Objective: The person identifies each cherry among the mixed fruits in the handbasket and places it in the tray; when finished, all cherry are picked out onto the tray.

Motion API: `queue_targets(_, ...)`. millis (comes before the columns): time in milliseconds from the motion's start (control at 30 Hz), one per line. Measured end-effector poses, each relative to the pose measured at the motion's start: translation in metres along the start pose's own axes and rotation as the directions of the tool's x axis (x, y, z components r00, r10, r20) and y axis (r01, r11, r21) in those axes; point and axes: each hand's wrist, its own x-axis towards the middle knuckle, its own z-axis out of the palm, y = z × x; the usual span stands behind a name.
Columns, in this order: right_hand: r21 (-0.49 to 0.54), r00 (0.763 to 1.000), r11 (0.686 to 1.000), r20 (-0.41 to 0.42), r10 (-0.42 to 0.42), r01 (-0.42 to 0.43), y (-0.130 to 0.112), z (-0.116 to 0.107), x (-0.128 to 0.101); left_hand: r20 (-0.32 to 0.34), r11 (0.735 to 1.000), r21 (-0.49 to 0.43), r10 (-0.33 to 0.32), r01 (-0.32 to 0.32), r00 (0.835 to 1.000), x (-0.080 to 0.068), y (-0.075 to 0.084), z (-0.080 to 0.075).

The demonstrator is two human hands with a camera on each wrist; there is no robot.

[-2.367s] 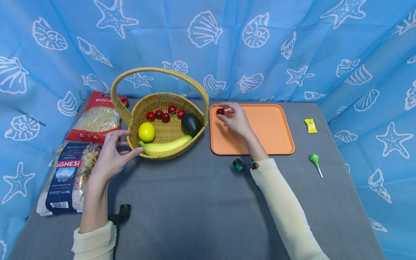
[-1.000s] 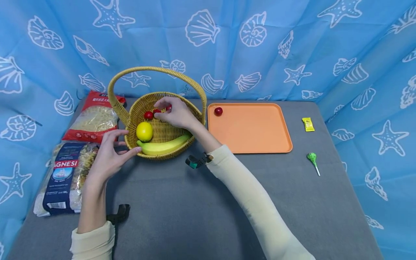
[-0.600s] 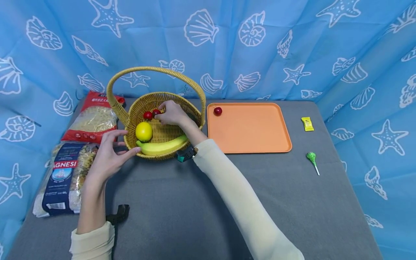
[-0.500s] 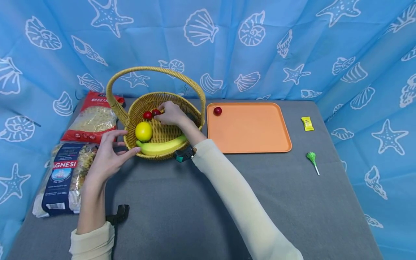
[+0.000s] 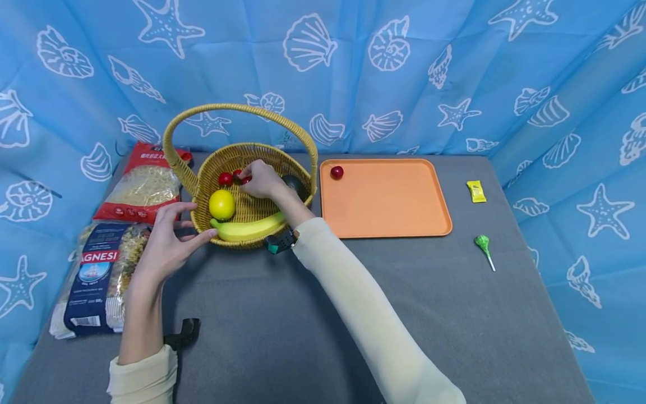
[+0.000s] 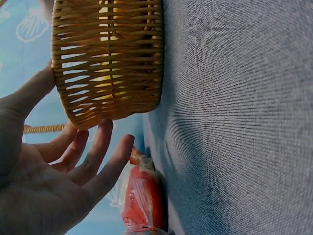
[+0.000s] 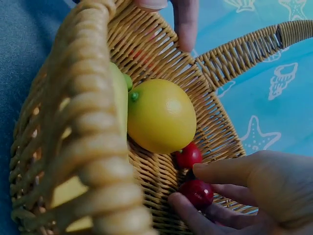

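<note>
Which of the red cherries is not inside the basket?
The single cherry lying on the orange tray, in its far left corner. The other cherries lie inside the wicker basket, beside the right hand.

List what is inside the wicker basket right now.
Wicker basket holds a lemon, banana, dark avocado and red cherries; the right hand covers some cherries.

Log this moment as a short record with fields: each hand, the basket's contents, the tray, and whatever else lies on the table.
left hand: open, fingers resting on the outer wall of the basket
right hand: inside the basket, grip closing round a cherry
basket contents: lemon, banana, avocado, cherries
tray: orange, right of the basket, one cherry in its far left corner
other items: two pasta bags left of the basket; lollipop and yellow sweet at the right
</note>
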Motion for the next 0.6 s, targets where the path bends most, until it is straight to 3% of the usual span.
queue_targets(133, 0.1, 0.998, 0.994, -0.034, -0.043, 0.046, -0.001, -0.002, -0.006, 0.001, 1.0, 0.0, 0.002, -0.002, 1.0, -0.001, -0.001, 0.0)
queue_targets(300, 0.27, 0.993, 0.956, -0.008, -0.116, 0.114, -0.004, -0.01, -0.022, 0.006, 1.0, -0.008, 0.0, 0.0, 1.0, -0.001, -0.002, 0.0)
queue_targets(600, 0.203, 0.936, 0.914, -0.101, -0.337, 0.351, -0.003, -0.037, -0.082, 0.02, 1.0, -0.013, -0.007, 0.007, 1.0, 0.001, -0.001, -0.001)
